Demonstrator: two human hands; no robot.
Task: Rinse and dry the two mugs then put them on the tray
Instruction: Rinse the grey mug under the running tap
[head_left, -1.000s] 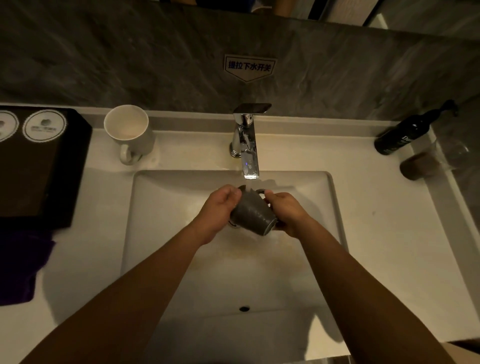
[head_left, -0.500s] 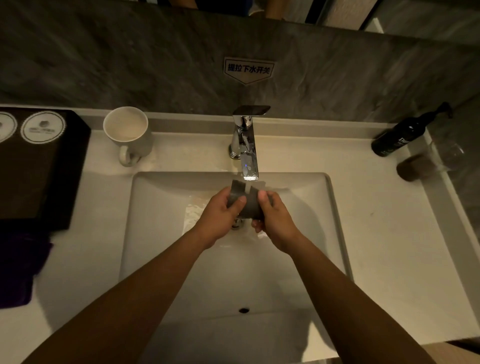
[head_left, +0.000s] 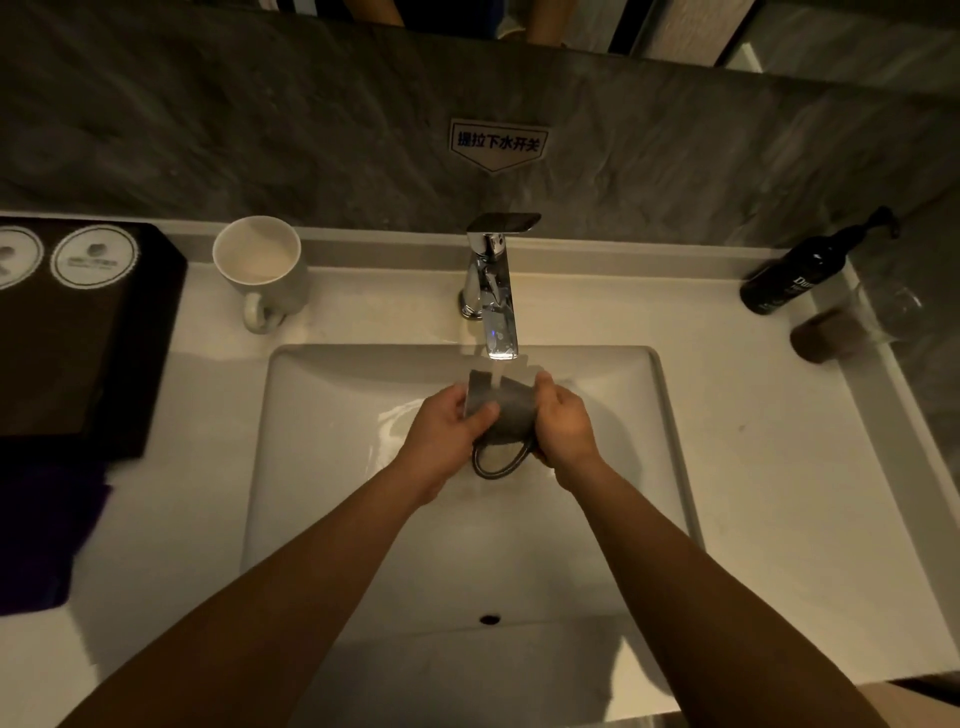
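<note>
Gripping a grey mug (head_left: 503, 410) from either side at frame centre, the left hand (head_left: 448, 435) and right hand (head_left: 565, 422) both curl closed around it under the faucet (head_left: 493, 291), water running onto it above the sink (head_left: 322, 467). White mug (head_left: 260, 267) stands upright on the counter, upper left, beside a black tray (head_left: 78, 364) at left edge.

Dark grey mug (head_left: 503, 410) under running water (handle toward camera), white mug (head_left: 260, 267) upright on counter
</note>
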